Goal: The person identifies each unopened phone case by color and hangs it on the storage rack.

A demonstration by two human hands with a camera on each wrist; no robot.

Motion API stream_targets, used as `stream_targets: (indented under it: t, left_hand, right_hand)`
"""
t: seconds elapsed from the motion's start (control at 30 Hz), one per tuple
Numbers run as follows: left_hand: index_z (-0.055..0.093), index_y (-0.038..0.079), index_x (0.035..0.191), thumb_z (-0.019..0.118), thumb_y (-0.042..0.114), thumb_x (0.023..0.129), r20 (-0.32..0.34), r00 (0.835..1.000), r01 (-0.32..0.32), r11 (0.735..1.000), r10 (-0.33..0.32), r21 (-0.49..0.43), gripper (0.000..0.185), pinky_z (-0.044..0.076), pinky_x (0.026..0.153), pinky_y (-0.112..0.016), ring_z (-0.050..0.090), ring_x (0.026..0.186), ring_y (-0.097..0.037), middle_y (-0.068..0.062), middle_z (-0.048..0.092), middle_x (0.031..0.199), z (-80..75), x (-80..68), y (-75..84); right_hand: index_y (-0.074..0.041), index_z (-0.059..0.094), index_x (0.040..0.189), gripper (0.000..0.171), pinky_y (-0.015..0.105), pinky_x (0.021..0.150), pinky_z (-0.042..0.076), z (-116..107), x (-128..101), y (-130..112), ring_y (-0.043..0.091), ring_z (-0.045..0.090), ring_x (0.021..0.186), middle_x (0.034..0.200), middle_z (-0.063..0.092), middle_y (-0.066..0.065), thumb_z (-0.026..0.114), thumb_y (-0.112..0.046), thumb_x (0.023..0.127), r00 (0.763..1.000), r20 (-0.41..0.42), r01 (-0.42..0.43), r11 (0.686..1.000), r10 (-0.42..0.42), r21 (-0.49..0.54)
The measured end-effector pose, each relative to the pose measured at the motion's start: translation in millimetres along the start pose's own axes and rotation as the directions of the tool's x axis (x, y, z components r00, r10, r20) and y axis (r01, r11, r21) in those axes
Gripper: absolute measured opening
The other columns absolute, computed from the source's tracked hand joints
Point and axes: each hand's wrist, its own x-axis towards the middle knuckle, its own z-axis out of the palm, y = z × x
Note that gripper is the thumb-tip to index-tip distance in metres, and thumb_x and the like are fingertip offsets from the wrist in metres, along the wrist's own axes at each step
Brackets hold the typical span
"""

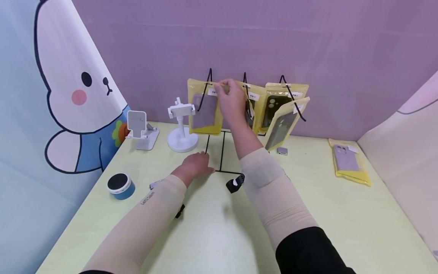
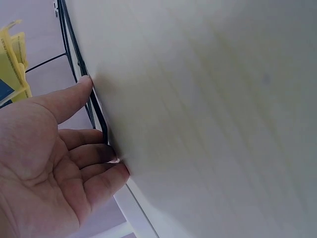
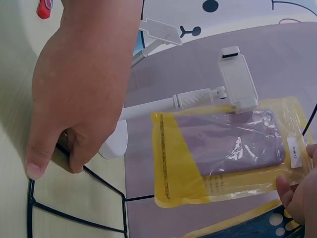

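Observation:
A black wire display rack (image 1: 222, 152) stands on the table with hooks along its top. My left hand (image 1: 195, 165) grips the base wire at its front left, thumb and fingers either side of the wire (image 2: 103, 119) in the left wrist view. At the left hook, my right hand (image 1: 232, 101) pinches the top edge of a yellow pouch (image 1: 205, 114) holding a purple phone case (image 3: 237, 144). Beside that hand, another yellow pouch (image 1: 257, 93) hangs from the middle hook, partly hidden. From the right hook hang pouches with a dark phone case (image 1: 272, 110) and a grey one (image 1: 282, 127).
Left of the rack stand a white round-based phone holder (image 1: 183, 140) and a white folding phone stand (image 1: 147, 140). A blue jar (image 1: 122, 190) is nearer me. Another pouched purple case (image 1: 346, 158) lies far right. A small grey block (image 1: 282, 151) sits beside the rack.

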Motion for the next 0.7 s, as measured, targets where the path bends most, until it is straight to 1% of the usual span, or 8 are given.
stream_targets:
  t: [0.07, 0.1, 0.2, 0.27, 0.33, 0.5, 0.6, 0.7]
  left_hand:
    - [0.037, -0.004, 0.147, 0.056, 0.047, 0.097, 0.001, 1.0, -0.002, 1.0, 0.002, 0.003, 0.075, 0.035, 0.116, -0.045, 0.038, 0.141, -0.037, -0.023, 0.036, 0.154, -0.6, -0.5, 0.4]
    - [0.037, -0.004, 0.148, 0.056, 0.047, 0.097, 0.003, 1.0, 0.0, 1.0, 0.0, 0.003, 0.074, 0.035, 0.116, -0.045, 0.037, 0.141, -0.037, -0.023, 0.035, 0.154, -0.8, -0.7, 0.5]
    - [0.036, -0.002, 0.149, 0.056, 0.047, 0.097, 0.005, 1.0, 0.005, 1.0, -0.005, 0.0, 0.075, 0.034, 0.117, -0.045, 0.036, 0.142, -0.037, -0.022, 0.034, 0.155, -0.5, -1.0, 0.5]
    - [0.036, -0.003, 0.149, 0.057, 0.047, 0.096, 0.002, 1.0, 0.004, 1.0, -0.004, -0.005, 0.075, 0.034, 0.116, -0.045, 0.037, 0.141, -0.037, -0.022, 0.034, 0.155, 0.3, -0.4, 1.1]
    - [0.037, -0.003, 0.148, 0.057, 0.047, 0.096, -0.004, 1.0, 0.003, 1.0, -0.003, -0.004, 0.075, 0.035, 0.116, -0.045, 0.038, 0.141, -0.037, -0.023, 0.035, 0.154, 1.5, 0.5, 1.1]
    - [0.036, -0.003, 0.148, 0.058, 0.049, 0.095, -0.011, 1.0, 0.009, 1.0, -0.009, -0.005, 0.077, 0.035, 0.116, -0.045, 0.038, 0.141, -0.037, -0.023, 0.035, 0.154, 3.3, 2.9, -0.5]
    - [0.033, -0.003, 0.15, 0.057, 0.05, 0.095, 0.003, 1.0, 0.012, 1.0, -0.012, -0.011, 0.079, 0.033, 0.117, -0.046, 0.036, 0.142, -0.038, -0.023, 0.033, 0.156, 3.5, 3.7, -1.6]
    - [0.033, -0.003, 0.15, 0.057, 0.05, 0.095, 0.012, 1.0, 0.012, 1.0, -0.012, -0.018, 0.08, 0.034, 0.116, -0.047, 0.036, 0.141, -0.038, -0.023, 0.032, 0.156, 3.4, 4.3, -3.0]
  right_hand:
    - [-0.019, 0.064, 0.12, 0.035, 0.03, 0.06, 0.043, 0, -1, 1, 0.016, 0.048, 0.069, 0.096, 0.06, 0.001, 0.059, -0.045, 0.096, 1.0, 0.017, 0.001, 1.0, -0.001, 0.015]
    - [-0.019, 0.062, 0.124, 0.038, 0.03, 0.066, 0.046, -1, -2, 2, 0.015, 0.052, 0.078, 0.104, 0.062, 0.0, 0.059, -0.045, 0.096, 1.0, 0.028, 0.0, 1.0, -0.001, 0.025]
    - [-0.022, 0.049, 0.14, 0.051, 0.033, 0.092, 0.049, -1, -7, 4, 0.015, 0.055, 0.112, 0.132, 0.055, -0.001, 0.058, -0.047, 0.096, 0.997, 0.077, -0.002, 0.998, -0.002, 0.06]
    - [-0.025, 0.036, 0.149, 0.062, 0.036, 0.11, 0.041, -2, -14, 6, 0.012, 0.042, 0.135, 0.151, 0.04, -0.007, 0.058, -0.047, 0.096, 0.994, 0.106, 0.004, 0.998, -0.011, 0.067]
    - [-0.026, 0.022, 0.155, 0.073, 0.038, 0.119, 0.03, -4, -21, 8, 0.011, 0.025, 0.146, 0.161, 0.022, -0.008, 0.059, -0.046, 0.095, 0.992, 0.122, 0.034, 0.997, -0.042, 0.07]
    - [-0.031, -0.004, 0.158, 0.092, 0.044, 0.123, 0.014, -10, -43, 11, 0.01, 0.0, 0.151, 0.165, -0.01, -0.009, 0.061, -0.047, 0.093, 0.979, 0.149, 0.141, 0.99, -0.141, 0.011]
    - [-0.033, -0.009, 0.156, 0.096, 0.05, 0.122, 0.013, -16, -59, 13, 0.013, -0.003, 0.151, 0.162, -0.019, -0.014, 0.06, -0.053, 0.092, 0.965, 0.208, 0.176, 0.983, -0.161, -0.056]
    - [-0.034, -0.009, 0.156, 0.096, 0.053, 0.121, 0.016, -25, -77, 18, 0.016, 0.001, 0.152, 0.162, -0.018, -0.016, 0.057, -0.058, 0.091, 0.946, 0.279, 0.197, 0.976, -0.166, -0.087]
